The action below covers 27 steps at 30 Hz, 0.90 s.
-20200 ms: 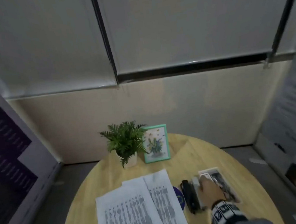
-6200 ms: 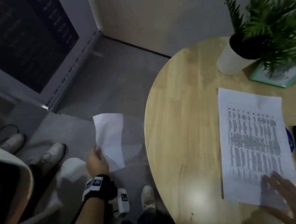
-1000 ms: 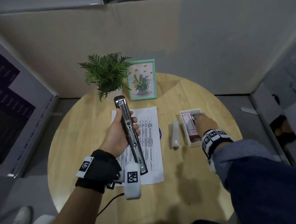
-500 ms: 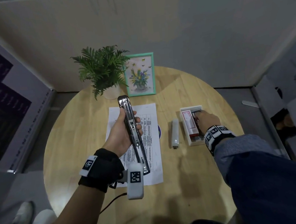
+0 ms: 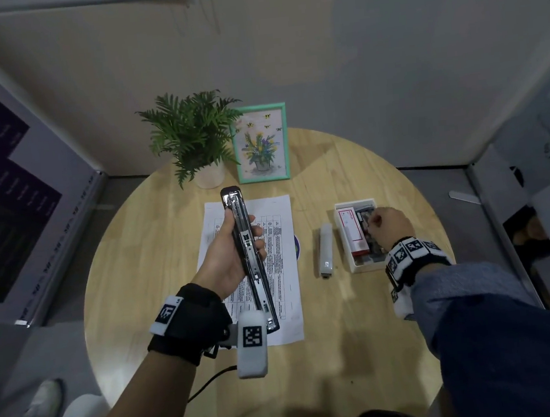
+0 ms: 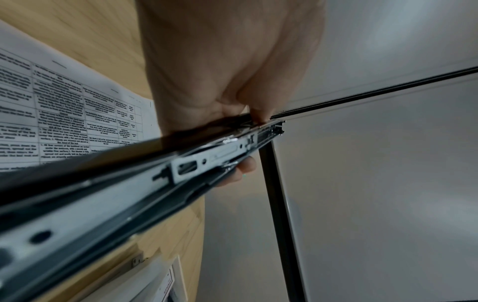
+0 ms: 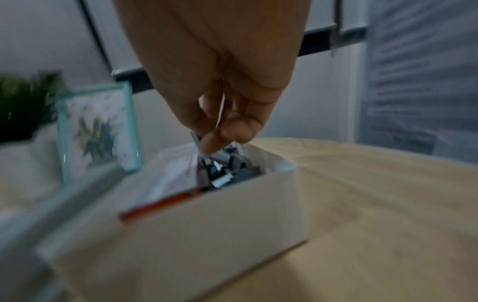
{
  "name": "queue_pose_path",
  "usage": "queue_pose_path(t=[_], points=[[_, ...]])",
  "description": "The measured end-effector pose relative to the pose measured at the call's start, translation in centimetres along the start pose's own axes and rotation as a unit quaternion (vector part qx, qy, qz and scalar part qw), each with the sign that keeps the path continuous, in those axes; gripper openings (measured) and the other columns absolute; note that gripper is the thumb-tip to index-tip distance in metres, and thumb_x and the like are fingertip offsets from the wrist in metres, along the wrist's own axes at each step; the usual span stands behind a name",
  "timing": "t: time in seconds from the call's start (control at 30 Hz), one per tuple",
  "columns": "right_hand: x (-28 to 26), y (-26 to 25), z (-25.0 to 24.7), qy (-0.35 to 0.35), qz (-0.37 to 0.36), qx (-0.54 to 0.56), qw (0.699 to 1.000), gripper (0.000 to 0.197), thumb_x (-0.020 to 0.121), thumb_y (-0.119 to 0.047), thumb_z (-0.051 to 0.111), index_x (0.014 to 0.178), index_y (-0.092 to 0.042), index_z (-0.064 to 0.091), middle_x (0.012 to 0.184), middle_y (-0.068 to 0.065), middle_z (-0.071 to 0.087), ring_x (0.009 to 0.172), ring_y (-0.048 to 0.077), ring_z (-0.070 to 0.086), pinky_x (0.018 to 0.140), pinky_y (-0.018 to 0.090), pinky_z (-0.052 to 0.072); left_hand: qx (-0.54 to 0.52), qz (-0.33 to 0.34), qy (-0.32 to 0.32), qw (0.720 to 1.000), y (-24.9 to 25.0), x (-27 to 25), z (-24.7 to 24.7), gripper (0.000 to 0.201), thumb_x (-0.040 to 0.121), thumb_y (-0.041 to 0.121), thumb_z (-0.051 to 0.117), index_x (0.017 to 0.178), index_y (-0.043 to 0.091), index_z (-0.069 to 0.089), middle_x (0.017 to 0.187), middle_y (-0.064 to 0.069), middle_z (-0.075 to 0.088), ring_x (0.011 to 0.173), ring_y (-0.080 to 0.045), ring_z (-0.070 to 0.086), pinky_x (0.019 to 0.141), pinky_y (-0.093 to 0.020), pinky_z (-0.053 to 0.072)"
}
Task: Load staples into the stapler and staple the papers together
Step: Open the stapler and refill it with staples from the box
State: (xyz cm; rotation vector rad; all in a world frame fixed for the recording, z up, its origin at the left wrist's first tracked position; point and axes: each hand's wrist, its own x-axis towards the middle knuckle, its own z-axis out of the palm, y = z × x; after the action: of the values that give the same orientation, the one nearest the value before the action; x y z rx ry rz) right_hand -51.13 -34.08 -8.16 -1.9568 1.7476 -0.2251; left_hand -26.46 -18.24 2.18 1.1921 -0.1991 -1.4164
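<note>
My left hand (image 5: 229, 257) grips a long black stapler (image 5: 248, 258), opened flat with its metal staple channel (image 6: 207, 161) facing up, above the printed papers (image 5: 277, 242) on the round wooden table. In the left wrist view the fingers (image 6: 248, 165) curl under the stapler. My right hand (image 5: 387, 227) reaches into a white box (image 5: 361, 267) at the table's right and pinches a strip of staples (image 7: 196, 141) among several loose strips (image 7: 222, 173). A red and white staple packet (image 5: 352, 230) lies in the box's left side.
A grey stick-shaped object (image 5: 325, 249) lies between the papers and the box. A potted fern (image 5: 195, 138) and a green-framed flower picture (image 5: 260, 142) stand at the table's far edge. A dark panel (image 5: 0, 189) leans on the left; boxes crowd the right.
The view has shifted a little. My right hand's fingers have closed on a staple strip inside the box. The left hand keeps the stapler in almost the same place.
</note>
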Motion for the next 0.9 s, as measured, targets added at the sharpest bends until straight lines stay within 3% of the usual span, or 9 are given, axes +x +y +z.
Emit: queue_pose_path(t=[0.1,0.17,0.23,0.37,0.47,0.57,0.67,0.83,0.9], points=[[-1.1,-1.0,-0.7,0.010,0.074,0.249,0.966,0.012,0.086,-0.002,0.053,0.075,-0.004,0.056,0.084,0.025,0.067,0.056,0.026,0.063,0.053,0.030,0.050,-0.014,0.000,-0.006,1.000,-0.1,-0.2,-0.2,0.046,0.098,0.051,0.029,0.087,0.014,0.053,0.063,0.001,0.056,0.047,-0.010,0.049,0.048,-0.022,0.047],[-2.4,-2.6,-1.3,-0.036,0.107,0.441,0.890,0.020,0.087,0.005,0.052,0.071,-0.006,0.047,0.077,0.023,0.063,0.041,0.019,0.063,0.042,0.028,0.054,-0.015,-0.005,-0.008,1.000,-0.3,-0.3,-0.3,0.046,0.098,0.051,0.029,0.086,0.014,0.053,0.065,0.000,0.056,0.048,-0.011,0.050,0.048,-0.022,0.048],[-4.0,-4.8,-2.1,-0.080,0.079,0.521,0.846,0.017,0.087,0.010,0.050,0.078,-0.004,0.049,0.073,0.021,0.062,0.041,0.017,0.063,0.045,0.026,0.056,-0.003,-0.012,-0.012,1.000,-0.4,-0.7,-0.2,0.046,0.097,0.053,0.030,0.086,0.014,0.053,0.067,0.000,0.057,0.050,-0.012,0.052,0.050,-0.024,0.048],[-7.5,-9.5,-3.0,-0.158,-0.023,0.536,0.829,0.016,0.087,0.008,0.055,0.101,0.003,0.059,0.078,0.015,0.066,0.052,0.014,0.065,0.056,0.022,0.059,0.071,-0.031,-0.022,0.997,-0.7,-1.8,-0.2,0.036,0.086,0.051,0.056,0.088,0.014,0.053,0.078,-0.004,0.063,0.053,-0.013,0.055,0.051,-0.025,0.049],[-10.1,-12.3,-3.2,-0.193,-0.112,0.508,0.832,0.014,0.085,0.007,0.059,0.098,0.005,0.064,0.082,0.013,0.068,0.059,0.011,0.066,0.058,0.022,0.058,0.128,-0.016,-0.025,0.991,-1.2,-2.7,-0.5,0.036,0.075,0.021,0.076,0.099,0.010,0.051,0.096,-0.014,0.060,0.053,-0.010,0.056,0.048,-0.023,0.049],[-11.9,-13.9,-3.0,-0.159,-0.206,0.442,0.858,0.014,0.082,0.001,0.065,0.088,-0.011,0.071,0.090,0.005,0.067,0.066,0.004,0.062,0.055,0.023,0.054,0.116,-0.003,-0.036,0.993,-1.3,-3.8,-0.8,0.022,0.082,0.013,0.069,0.098,0.009,0.053,0.091,-0.012,0.065,0.053,-0.009,0.057,0.049,-0.021,0.048],[-12.5,-14.3,-2.7,-0.141,-0.222,0.441,0.858,0.018,0.080,-0.004,0.069,0.083,-0.021,0.072,0.090,0.003,0.063,0.064,0.002,0.058,0.053,0.025,0.048,0.100,0.017,-0.037,0.994,-1.0,-4.7,-0.9,0.005,0.089,0.014,0.061,0.088,0.009,0.060,0.079,-0.005,0.068,0.055,-0.008,0.056,0.050,-0.021,0.047],[-13.5,-14.6,-3.0,-0.174,-0.216,0.463,0.842,0.020,0.081,0.004,0.065,0.099,-0.003,0.071,0.071,-0.004,0.068,0.056,0.001,0.056,0.052,0.019,0.048,0.096,0.057,-0.019,0.994,-0.9,-5.2,-1.3,0.018,0.087,0.005,0.063,0.097,0.008,0.048,0.066,-0.001,0.063,0.051,-0.007,0.058,0.047,-0.020,0.048],[-13.9,-14.7,-3.1,-0.183,-0.195,0.488,0.830,0.025,0.085,0.005,0.059,0.107,-0.005,0.067,0.069,-0.004,0.070,0.054,0.003,0.058,0.051,0.018,0.051,0.093,0.063,-0.017,0.994,-0.9,-5.3,-1.4,0.014,0.087,0.006,0.063,0.092,0.009,0.050,0.059,0.002,0.064,0.051,-0.008,0.058,0.049,-0.020,0.048]])
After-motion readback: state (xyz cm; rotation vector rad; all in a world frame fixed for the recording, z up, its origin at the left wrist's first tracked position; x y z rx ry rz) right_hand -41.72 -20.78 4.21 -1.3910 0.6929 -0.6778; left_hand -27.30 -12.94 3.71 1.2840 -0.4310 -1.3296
